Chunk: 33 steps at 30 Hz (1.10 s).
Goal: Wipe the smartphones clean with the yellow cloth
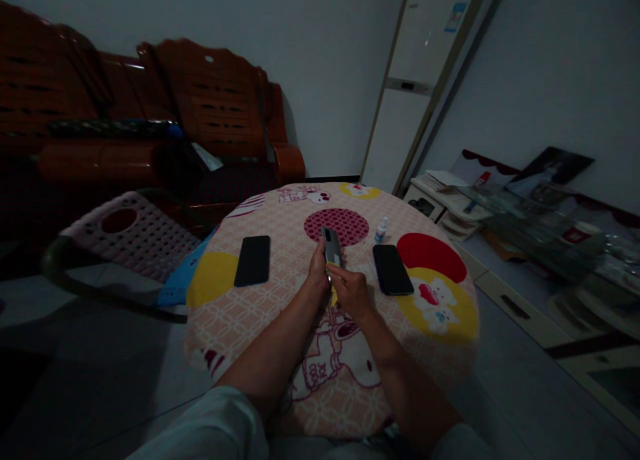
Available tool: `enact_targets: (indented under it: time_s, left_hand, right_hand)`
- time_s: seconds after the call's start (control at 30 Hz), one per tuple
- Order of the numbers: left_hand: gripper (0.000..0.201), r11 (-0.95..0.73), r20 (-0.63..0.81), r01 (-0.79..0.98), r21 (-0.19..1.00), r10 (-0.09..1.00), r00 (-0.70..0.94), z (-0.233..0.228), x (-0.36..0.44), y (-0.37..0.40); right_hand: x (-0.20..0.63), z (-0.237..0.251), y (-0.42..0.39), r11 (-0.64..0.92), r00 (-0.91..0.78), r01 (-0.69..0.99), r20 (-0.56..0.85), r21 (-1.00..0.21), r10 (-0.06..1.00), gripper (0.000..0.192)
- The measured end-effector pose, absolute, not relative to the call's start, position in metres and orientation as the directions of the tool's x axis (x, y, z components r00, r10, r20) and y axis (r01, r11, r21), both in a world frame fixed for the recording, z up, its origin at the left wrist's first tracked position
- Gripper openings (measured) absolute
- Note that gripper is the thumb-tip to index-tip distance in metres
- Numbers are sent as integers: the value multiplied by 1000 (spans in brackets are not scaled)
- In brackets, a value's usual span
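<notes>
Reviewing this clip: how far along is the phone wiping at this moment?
In hand: the left hand holds a grey phone up while the right hand presses a yellow cloth against its lower end. A small bottle stands on the table. Two dark phones lie flat, one left, one right; whether either has been wiped cannot be told, so done and left stay unclear.

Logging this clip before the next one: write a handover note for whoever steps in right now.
Left hand: grip shut on the grey phone, held tilted above the round table.
Right hand: pinches a yellow cloth against the phone's lower end.
Two black phones lie flat: one left, one right. A small bottle stands behind the right one.
Whether any phone is wiped yet cannot be told.
</notes>
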State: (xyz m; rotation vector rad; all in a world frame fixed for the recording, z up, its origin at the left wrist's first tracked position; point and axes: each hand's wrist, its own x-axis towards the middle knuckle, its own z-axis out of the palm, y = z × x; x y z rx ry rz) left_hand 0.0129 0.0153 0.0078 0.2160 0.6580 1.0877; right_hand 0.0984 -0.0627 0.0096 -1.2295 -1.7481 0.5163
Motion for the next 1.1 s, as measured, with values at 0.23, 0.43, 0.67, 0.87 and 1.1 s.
enact_targets:
  time_s: [0.23, 0.43, 0.67, 0.87, 1.1]
  left_hand:
    - [54, 414, -342, -792, 449, 898, 276, 3, -1, 22]
    - [52, 327, -297, -858, 396, 930, 218, 5, -16, 28]
    - [50, 339, -327, -856, 390, 920, 216, 12, -16, 29]
    - [49, 408, -407, -788, 461, 886, 221, 5, -21, 33]
    - [49, 444, -397, -728, 522, 882, 253, 12, -23, 31]
  right_hand:
    - [98, 6, -65, 458, -205, 497, 413, -737, 887, 30]
    - [98, 6, -65, 464, -214, 488, 415, -739, 885, 29]
    - [107, 7, -60, 411, -38, 420, 437, -809, 899, 28]
    - [109, 16, -61, 354, 15, 302, 376, -885, 927, 26]
    - [113, 19, -61, 248, 32, 247, 263, -937, 964, 29]
